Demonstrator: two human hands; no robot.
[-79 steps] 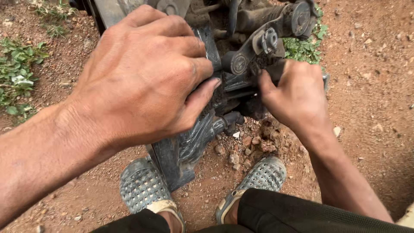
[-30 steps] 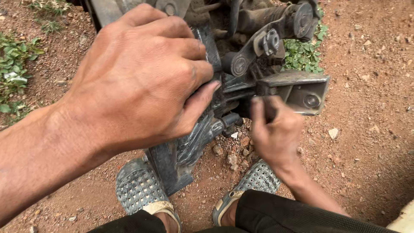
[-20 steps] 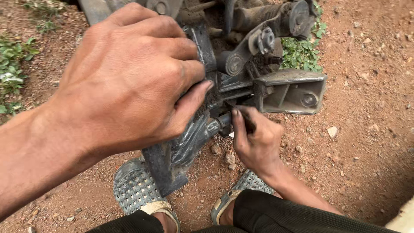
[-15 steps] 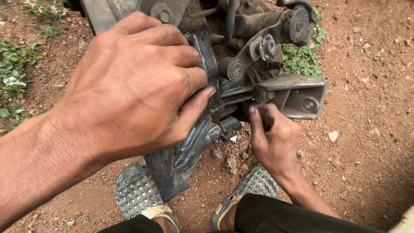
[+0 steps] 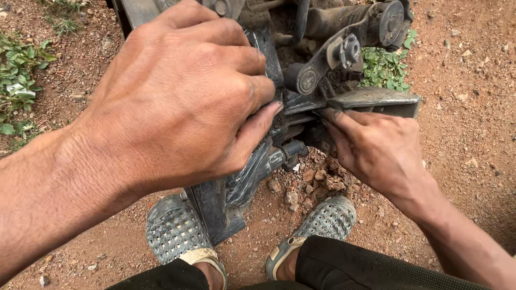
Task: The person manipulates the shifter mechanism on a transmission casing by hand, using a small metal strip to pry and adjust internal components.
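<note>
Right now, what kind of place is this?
Outdoors, probably a roadside or yard repair spot: bare red dirt ground, weeds, and both hands on a grimy metal machine frame standing on the soil.

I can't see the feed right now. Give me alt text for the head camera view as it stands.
Seen from above, the left hand clamps over a dirty grey metal mechanism, while the right hand presses its fingertips under a flat grey bracket on the mechanism's right side. Below, two perforated grey sandals stand on red gravelly soil, with green weeds behind the mechanism.
</note>
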